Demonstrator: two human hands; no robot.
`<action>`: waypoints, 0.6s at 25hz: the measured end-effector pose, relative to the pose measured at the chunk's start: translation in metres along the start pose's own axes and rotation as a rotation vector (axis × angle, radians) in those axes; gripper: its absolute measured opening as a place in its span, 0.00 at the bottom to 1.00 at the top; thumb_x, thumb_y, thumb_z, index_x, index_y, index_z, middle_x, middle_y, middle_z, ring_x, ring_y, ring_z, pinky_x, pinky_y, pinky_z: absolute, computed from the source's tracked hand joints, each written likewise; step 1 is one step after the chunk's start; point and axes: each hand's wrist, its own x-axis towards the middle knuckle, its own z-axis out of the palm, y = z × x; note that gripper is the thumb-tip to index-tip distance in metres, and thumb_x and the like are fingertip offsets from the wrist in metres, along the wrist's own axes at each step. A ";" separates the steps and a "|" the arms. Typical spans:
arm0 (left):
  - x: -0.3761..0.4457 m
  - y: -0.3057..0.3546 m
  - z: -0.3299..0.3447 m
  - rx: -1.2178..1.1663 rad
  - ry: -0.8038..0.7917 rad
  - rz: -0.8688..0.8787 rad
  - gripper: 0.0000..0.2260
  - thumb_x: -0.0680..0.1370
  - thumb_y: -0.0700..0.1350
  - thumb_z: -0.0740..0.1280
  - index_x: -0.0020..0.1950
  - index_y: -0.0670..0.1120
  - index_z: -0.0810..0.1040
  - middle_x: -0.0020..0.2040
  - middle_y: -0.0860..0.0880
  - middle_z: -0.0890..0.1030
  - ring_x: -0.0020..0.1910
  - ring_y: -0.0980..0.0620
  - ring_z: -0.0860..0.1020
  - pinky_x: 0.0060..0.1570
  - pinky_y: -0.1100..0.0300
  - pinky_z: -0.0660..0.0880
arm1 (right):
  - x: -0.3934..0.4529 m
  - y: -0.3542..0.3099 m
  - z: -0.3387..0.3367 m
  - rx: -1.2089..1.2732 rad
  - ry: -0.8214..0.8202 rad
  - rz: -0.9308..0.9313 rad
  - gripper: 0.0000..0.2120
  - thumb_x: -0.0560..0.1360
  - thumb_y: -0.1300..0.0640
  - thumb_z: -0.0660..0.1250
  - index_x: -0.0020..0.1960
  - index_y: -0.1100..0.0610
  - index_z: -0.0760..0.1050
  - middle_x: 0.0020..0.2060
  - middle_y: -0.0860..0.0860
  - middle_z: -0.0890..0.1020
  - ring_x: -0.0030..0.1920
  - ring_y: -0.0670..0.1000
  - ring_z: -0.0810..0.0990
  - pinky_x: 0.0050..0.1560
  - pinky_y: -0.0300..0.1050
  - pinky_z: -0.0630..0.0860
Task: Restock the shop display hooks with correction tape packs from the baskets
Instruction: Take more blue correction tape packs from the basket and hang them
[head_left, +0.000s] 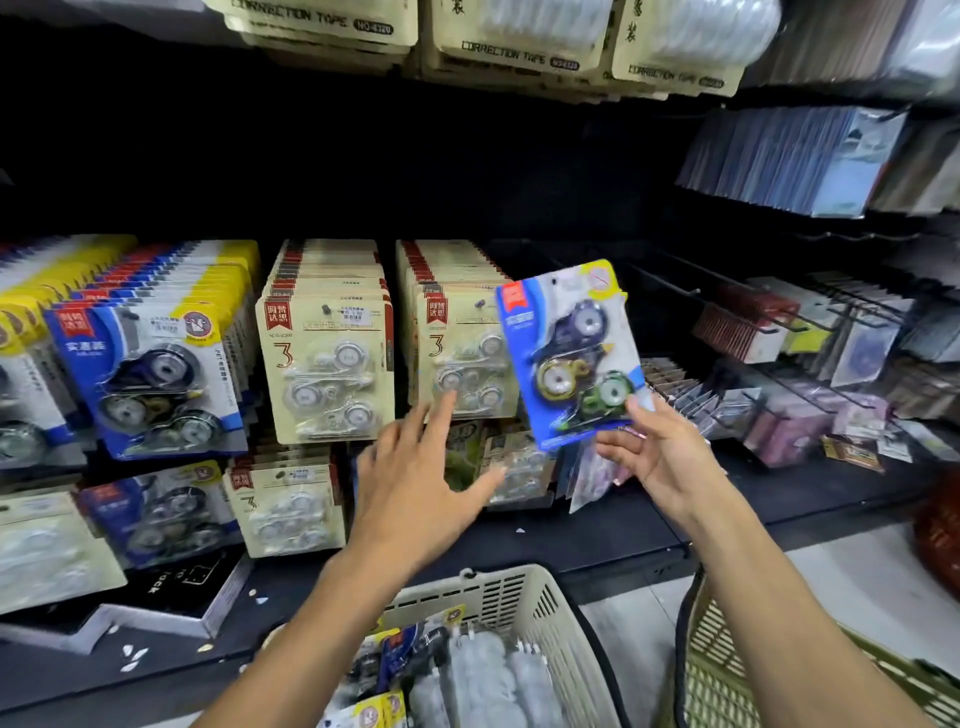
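My right hand (649, 447) pinches the bottom edge of a blue correction tape pack (569, 353) and holds it upright in front of the display. My left hand (415, 467) is stretched forward with straight fingers, its fingertips near the lower edge of a row of cream packs (467, 353). More cream packs (327, 364) hang to the left of that row, and a row of blue-and-yellow packs (150, 374) hangs further left. A cream basket (524, 597) below my arms holds several packs.
A second woven basket (711, 675) stands at the lower right. Bare black hooks (675, 286) jut out right of the held pack. Lower rows of packs (285, 509) hang beneath. Other stationery fills the right shelves (810, 395). A red basket (940, 530) shows at the right edge.
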 end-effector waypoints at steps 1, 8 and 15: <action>0.000 -0.002 0.001 0.104 -0.010 0.021 0.42 0.76 0.70 0.61 0.83 0.58 0.43 0.83 0.53 0.53 0.80 0.47 0.55 0.76 0.47 0.56 | 0.003 0.000 -0.008 0.045 0.080 -0.001 0.04 0.82 0.62 0.60 0.55 0.59 0.73 0.42 0.57 0.80 0.30 0.52 0.83 0.32 0.44 0.82; 0.002 -0.004 0.008 0.166 0.002 0.106 0.44 0.76 0.73 0.56 0.80 0.60 0.31 0.84 0.52 0.42 0.82 0.47 0.46 0.80 0.45 0.48 | 0.013 0.003 -0.027 -0.002 0.325 -0.072 0.03 0.82 0.60 0.63 0.52 0.60 0.73 0.37 0.56 0.79 0.26 0.49 0.79 0.30 0.42 0.80; 0.004 -0.001 0.010 0.105 0.015 0.089 0.43 0.77 0.72 0.58 0.81 0.61 0.34 0.84 0.53 0.44 0.82 0.48 0.48 0.80 0.46 0.48 | 0.020 0.001 -0.026 0.023 0.445 -0.134 0.03 0.81 0.60 0.65 0.50 0.60 0.73 0.34 0.56 0.77 0.23 0.47 0.77 0.26 0.40 0.80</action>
